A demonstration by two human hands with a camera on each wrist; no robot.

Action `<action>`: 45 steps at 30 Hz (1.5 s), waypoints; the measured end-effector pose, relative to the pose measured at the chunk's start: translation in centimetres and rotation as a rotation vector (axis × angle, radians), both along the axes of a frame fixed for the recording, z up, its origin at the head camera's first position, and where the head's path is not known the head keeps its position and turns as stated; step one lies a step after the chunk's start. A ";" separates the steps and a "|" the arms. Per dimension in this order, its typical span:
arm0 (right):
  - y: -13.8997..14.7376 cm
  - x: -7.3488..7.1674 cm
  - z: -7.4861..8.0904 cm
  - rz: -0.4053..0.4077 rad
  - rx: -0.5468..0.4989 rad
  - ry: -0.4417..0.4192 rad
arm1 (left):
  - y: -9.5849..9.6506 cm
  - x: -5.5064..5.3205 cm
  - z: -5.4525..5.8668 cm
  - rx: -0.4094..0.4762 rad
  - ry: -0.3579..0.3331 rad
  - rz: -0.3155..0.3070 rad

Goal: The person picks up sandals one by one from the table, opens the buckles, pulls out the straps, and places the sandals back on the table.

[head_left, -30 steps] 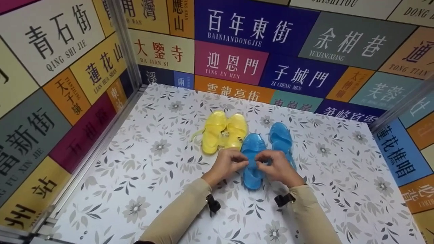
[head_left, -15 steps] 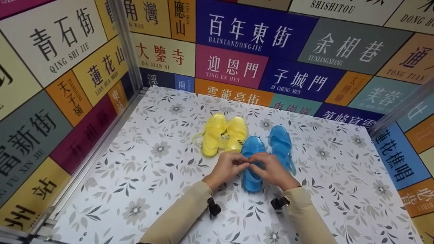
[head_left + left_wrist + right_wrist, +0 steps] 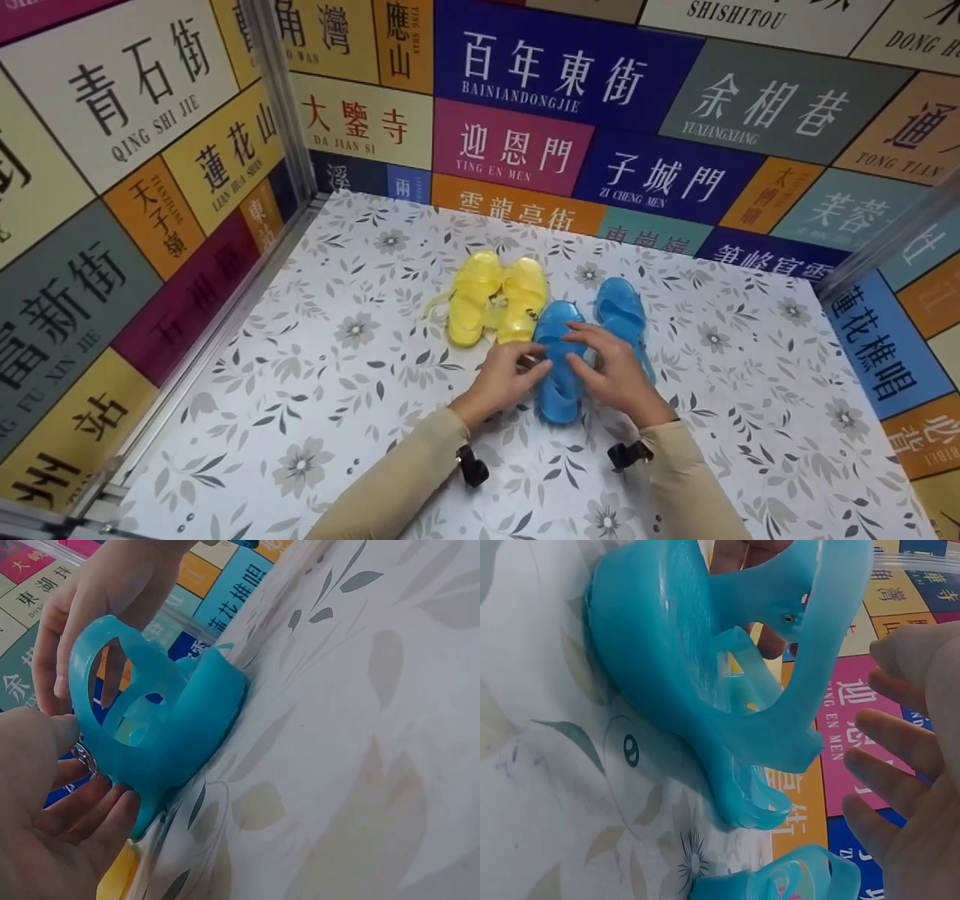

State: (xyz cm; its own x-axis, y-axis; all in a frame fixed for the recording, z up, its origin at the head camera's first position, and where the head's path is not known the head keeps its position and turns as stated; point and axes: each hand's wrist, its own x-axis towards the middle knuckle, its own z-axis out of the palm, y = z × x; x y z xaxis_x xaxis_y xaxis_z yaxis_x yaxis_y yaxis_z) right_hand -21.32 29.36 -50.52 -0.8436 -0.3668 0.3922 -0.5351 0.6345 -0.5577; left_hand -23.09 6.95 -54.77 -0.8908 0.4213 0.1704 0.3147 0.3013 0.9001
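A blue jelly sandal (image 3: 559,401) stands on the table between my two hands, its toe pointing away from me. My left hand (image 3: 506,381) holds its ankle strap between thumb and fingers, beside a small metal buckle (image 3: 86,758) in the left wrist view. Over the sandal's other side hovers my right hand (image 3: 621,375). Its fingers (image 3: 891,772) are spread and relaxed in the right wrist view, apart from the strap and holding nothing. The matching blue sandal (image 3: 619,301) lies just right of the first, partly hidden behind my right hand.
A yellow sandal (image 3: 471,307) and its mate (image 3: 523,285) sit side by side to the left, close to the blue one. The flower-patterned tabletop (image 3: 247,390) is bounded by panels with street names (image 3: 555,75) at the back and sides. A metal rail (image 3: 202,330) runs along the left edge.
Half a second ago both hands' fingertips met over the sandal's strap. Now my right hand has moved off to the right and its fingers have spread. The left hand stays at the strap.
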 end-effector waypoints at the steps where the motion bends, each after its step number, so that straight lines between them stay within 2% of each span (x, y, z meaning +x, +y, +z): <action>1: 0.1 0.2 0.0 -0.004 -0.008 0.024 | -0.1 0.1 -0.1 0.002 -0.006 0.002; 6: 0.5 1.6 -0.4 -0.059 -0.037 0.119 | -0.7 0.7 -0.1 0.010 -0.092 0.006; 9: 0.6 2.8 -0.6 -0.126 -0.046 0.066 | -1.1 1.2 0.0 0.004 -0.161 -0.008; 13: 0.7 4.5 -1.0 -0.222 -0.029 -0.151 | -1.3 1.7 0.3 -0.037 -0.221 -0.042; 16: 0.9 5.4 -1.4 -0.241 -0.008 -0.327 | -1.2 2.0 0.4 -0.061 -0.240 -0.073; 21: 1.3 5.9 -2.2 -0.125 -0.103 -0.574 | -0.9 2.2 0.5 -0.076 -0.225 -0.102; 24: 1.1 5.8 -2.7 -0.067 -0.179 -0.649 | -0.8 2.3 0.5 -0.089 -0.187 -0.115; 28: 0.5 5.8 -3.2 -0.085 -0.202 -0.643 | -0.5 2.4 0.3 -0.066 -0.159 -0.120; 35: -0.1 5.8 -3.7 -0.162 -0.165 -0.585 | -0.1 2.6 0.1 -0.014 -0.172 -0.104; 45: -0.7 5.8 -3.3 -0.230 -0.142 -0.477 | 0.1 2.5 0.3 -0.061 -0.058 -0.067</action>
State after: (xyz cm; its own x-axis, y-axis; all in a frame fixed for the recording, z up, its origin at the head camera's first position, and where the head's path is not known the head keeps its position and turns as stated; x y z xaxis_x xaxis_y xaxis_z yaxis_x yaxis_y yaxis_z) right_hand -15.49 28.64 -53.79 -0.9921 -0.1238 -0.0218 -0.0582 0.6064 -0.7930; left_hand -20.61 7.09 -54.45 -0.8678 0.4883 0.0918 0.2842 0.3363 0.8979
